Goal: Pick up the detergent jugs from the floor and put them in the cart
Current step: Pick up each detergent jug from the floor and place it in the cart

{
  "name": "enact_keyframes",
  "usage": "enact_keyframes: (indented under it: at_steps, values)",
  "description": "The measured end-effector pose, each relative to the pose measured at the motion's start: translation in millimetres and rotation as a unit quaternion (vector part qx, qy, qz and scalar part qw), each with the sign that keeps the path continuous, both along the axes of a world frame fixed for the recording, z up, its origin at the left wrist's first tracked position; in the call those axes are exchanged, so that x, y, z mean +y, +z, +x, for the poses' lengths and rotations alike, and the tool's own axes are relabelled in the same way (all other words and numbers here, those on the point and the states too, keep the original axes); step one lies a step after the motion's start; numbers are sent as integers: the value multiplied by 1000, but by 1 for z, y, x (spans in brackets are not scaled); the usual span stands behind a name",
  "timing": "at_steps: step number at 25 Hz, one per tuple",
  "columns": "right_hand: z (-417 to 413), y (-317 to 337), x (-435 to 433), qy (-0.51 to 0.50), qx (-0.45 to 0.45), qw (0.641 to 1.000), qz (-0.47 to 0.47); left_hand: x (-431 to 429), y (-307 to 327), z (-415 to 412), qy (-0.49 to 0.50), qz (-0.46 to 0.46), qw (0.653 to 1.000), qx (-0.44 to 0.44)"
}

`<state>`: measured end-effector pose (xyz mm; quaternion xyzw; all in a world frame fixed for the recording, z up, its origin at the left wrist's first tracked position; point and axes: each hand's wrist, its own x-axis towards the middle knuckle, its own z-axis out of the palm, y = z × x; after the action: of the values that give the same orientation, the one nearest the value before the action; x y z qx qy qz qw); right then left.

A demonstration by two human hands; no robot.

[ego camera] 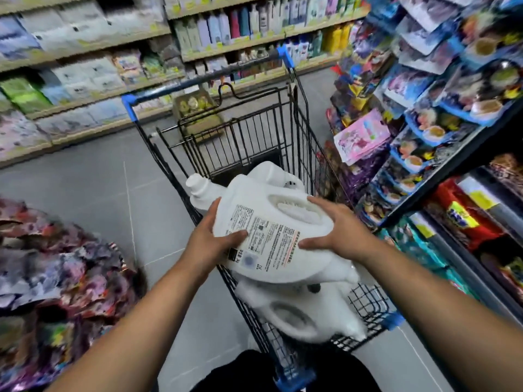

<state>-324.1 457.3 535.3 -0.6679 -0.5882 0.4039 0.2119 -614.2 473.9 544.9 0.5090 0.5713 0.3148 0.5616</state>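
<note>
I hold a large white detergent jug (pixel 271 236) on its side over the black wire cart (pixel 246 131), its printed label facing up. My left hand (pixel 215 236) grips its left edge, thumb across the label. My right hand (pixel 331 230) clasps its right side beside the moulded handle. Under it another white jug (pixel 305 312) lies in the near end of the cart basket. A third white jug (pixel 268 174) lies further in, and a white cap (pixel 196 182) pokes out at the left.
The cart has blue corner guards and a blue handle bar (pixel 198 80) at the far end. Shelves of packaged goods (pixel 441 108) crowd close on the right, with more shelving across the aisle. A heap of colourful packets (pixel 51 278) sits at the left on the grey tiled floor (pixel 99 188).
</note>
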Motion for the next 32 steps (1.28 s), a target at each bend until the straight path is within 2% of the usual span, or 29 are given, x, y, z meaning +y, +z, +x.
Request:
enact_keyframes:
  at_steps: [5,10,16,20,25,32]
  values:
    - [4,-30,17,13,-29,999,-30,14,-35,2,-13,-4,997,76]
    - [11,-50,13,17,-37,997,-65,23,-48,9,-49,59,977,197]
    - [6,-58,15,-20,-29,999,-18,54,-51,35,-71,75,952,289]
    - [2,-58,12,-88,34,996,5,54,-51,41,-97,78,952,279]
    - [11,-42,-19,-146,-2,989,14,53,-43,54,-132,134,944,270]
    - [20,1,-88,-234,-4,969,80,25,-12,100,-224,188,937,190]
